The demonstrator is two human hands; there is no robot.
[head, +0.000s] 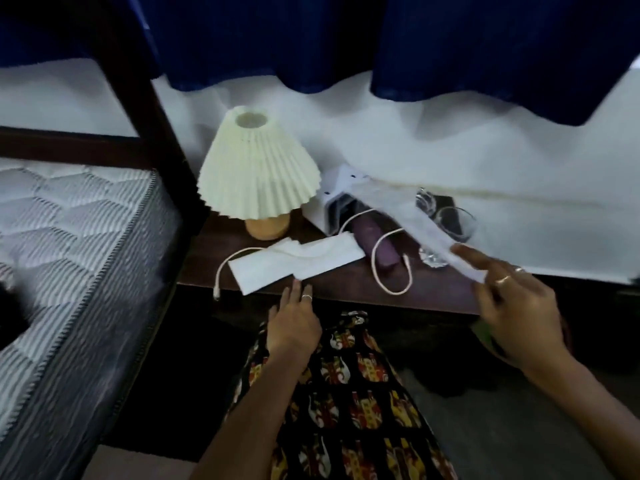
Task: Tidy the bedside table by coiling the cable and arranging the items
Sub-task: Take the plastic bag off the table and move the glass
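A white cable lies looped across the dark bedside table, one end running under a folded white tissue and hanging off the front edge. My left hand rests with its fingertips on the tissue's near edge, holding nothing. My right hand pinches the end of a long blurred white sheet that stretches back toward the white box. A purple cylinder-shaped thing lies between the cable loops.
A pleated cream lamp stands at the table's back left. A white box-like appliance sits behind the purple thing. A glass tumbler and other glassware stand at the right. A mattress and dark bedpost are left.
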